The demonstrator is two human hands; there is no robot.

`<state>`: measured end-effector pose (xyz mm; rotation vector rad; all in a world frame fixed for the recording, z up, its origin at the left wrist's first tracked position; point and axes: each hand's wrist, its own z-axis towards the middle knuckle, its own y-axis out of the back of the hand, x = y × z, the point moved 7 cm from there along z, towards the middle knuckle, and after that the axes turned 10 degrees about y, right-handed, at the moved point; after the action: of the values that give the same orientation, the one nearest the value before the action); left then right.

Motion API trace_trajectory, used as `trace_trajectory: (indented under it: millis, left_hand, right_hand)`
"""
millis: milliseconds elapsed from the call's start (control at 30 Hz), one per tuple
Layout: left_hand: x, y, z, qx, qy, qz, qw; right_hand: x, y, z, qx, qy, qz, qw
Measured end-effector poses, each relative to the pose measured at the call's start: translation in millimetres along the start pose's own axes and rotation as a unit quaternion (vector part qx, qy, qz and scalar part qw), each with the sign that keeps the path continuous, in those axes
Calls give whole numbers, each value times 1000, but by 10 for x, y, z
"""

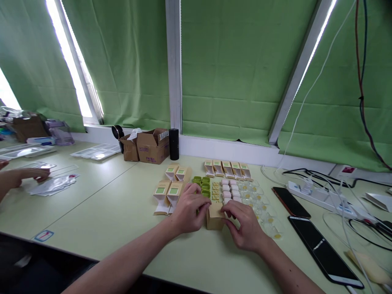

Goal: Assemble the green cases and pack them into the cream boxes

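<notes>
Small box [215,223] sits upright on the counter [107,208], between both hands. Left hand [192,210]: thumb and forefinger nearly together at the box's top left edge; can't tell if they pinch it. Right hand [243,224]: fingers curled, thumb and forefinger clamped on the box's right edge. Left hand covers part of the green cups [206,186]. Clear cups [269,219] hard to count, some behind right hand. Co-worker's arm [7,181] cut off at frame edge.

Probably a small workshop: long table [101,212], rows of small cartons [227,169], power strip [324,200], co-worker's hand [29,174].
</notes>
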<state>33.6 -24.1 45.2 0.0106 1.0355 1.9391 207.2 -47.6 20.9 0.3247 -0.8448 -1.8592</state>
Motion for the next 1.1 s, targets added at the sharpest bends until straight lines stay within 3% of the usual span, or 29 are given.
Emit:
trace_trajectory:
  millis: [233, 433, 600, 767, 1100]
  left_hand:
    - [80, -71, 23, 14, 31, 58, 998]
    - [36, -75, 5, 18, 4, 29, 999]
    - [131, -125, 17, 36, 61, 60, 996]
    - [162, -216, 4, 82, 62, 65, 993]
    - [131, -149, 3, 35, 49, 41, 997]
  right_hand:
    - [-78, 10, -13, 39, -14, -33, 999]
    - [-265, 128, -66, -5, -73, -80, 994]
    - [-123, 92, -43, 12, -20, -40, 999]
    - [4, -9, -10, 47, -5, -26, 999]
    - [-190, 85, -64, 67, -58, -38, 995]
